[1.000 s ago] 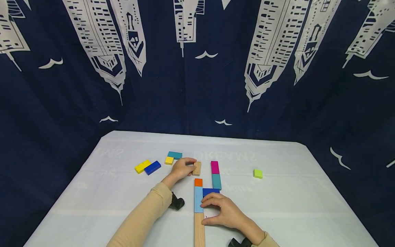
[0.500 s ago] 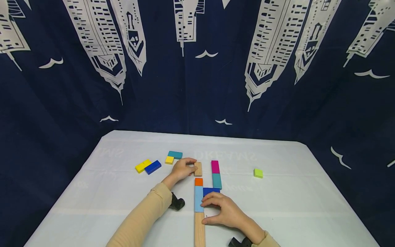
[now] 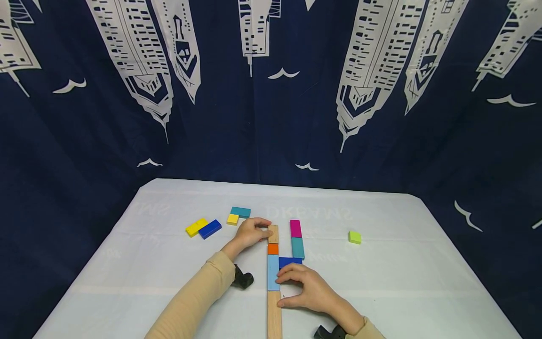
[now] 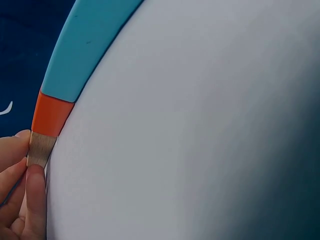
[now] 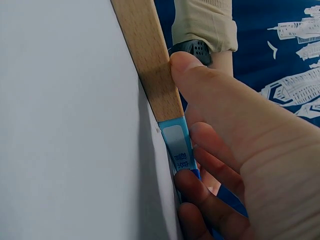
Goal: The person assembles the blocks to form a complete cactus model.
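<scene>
In the head view, my left hand (image 3: 251, 234) pinches a small plain wooden block (image 3: 274, 234) at the far end of a straight row. Its near end meets an orange block (image 3: 273, 249), followed by a light blue block (image 3: 273, 270) and a long plain wooden block (image 3: 274, 315). My right hand (image 3: 309, 289) lies along the row's right side, fingers loosely bent. Its thumb touches the long wooden block and its fingertips are at the light blue one's edge. A dark blue block (image 3: 290, 262) branches off to the right, partly behind the right fingers.
A teal block (image 3: 298, 247) and a magenta block (image 3: 295, 229) form a line beyond the dark blue one. Farther left lie yellow (image 3: 196, 227), blue (image 3: 210, 229), small yellow (image 3: 232, 219) and teal blocks. A lime green block (image 3: 354, 237) sits right on the white table (image 3: 402, 282).
My left hand has drawn the small wooden block slightly right and toward me, closing the gap to the orange block. My right hand has stayed in place.
</scene>
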Demonstrator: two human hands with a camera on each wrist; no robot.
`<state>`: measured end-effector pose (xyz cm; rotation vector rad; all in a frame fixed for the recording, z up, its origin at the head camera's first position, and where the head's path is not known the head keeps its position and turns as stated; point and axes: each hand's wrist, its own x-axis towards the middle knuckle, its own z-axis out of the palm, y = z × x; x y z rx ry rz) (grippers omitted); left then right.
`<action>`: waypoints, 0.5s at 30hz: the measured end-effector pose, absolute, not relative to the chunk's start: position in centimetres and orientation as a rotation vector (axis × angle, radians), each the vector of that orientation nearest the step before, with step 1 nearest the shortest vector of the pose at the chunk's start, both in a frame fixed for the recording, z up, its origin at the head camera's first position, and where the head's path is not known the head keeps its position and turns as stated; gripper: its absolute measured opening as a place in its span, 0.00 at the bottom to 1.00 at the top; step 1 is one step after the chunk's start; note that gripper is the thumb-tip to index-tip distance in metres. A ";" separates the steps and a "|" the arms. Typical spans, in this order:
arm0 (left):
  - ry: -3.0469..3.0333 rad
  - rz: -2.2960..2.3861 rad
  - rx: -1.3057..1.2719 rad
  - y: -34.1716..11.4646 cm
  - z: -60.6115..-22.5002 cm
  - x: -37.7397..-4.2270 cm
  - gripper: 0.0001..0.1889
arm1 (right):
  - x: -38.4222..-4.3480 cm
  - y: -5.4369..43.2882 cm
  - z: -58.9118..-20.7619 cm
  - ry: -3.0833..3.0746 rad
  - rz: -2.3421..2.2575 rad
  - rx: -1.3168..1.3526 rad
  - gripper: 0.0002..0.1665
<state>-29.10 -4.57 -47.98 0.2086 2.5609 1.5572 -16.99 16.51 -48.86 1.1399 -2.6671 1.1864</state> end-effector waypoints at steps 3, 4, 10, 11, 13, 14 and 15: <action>2.557 1.564 0.199 -4.6 -48.0 -29.1 0.15 | -17.0 16.5 -48.8 -2.674 1.194 1.135 0.23; 2.558 1.565 0.199 -4.5 -48.0 -29.1 0.15 | -17.0 16.5 -48.8 -2.677 1.192 1.133 0.23; 2.556 1.572 0.196 -4.6 -48.1 -29.1 0.15 | -17.0 16.5 -48.7 -2.684 1.178 1.130 0.24; 2.555 1.576 0.198 -4.6 -48.1 -29.1 0.15 | -17.0 16.5 -48.8 -2.684 1.178 1.129 0.24; 2.552 1.585 0.201 -4.6 -48.2 -29.1 0.15 | -16.9 16.5 -48.8 -2.684 1.180 1.129 0.24; 2.550 1.589 0.204 -4.6 -48.2 -29.2 0.15 | -16.9 16.5 -48.8 -2.684 1.182 1.129 0.24; 2.548 1.593 0.209 -4.6 -48.2 -29.2 0.14 | -16.9 16.5 -48.8 -2.684 1.184 1.129 0.24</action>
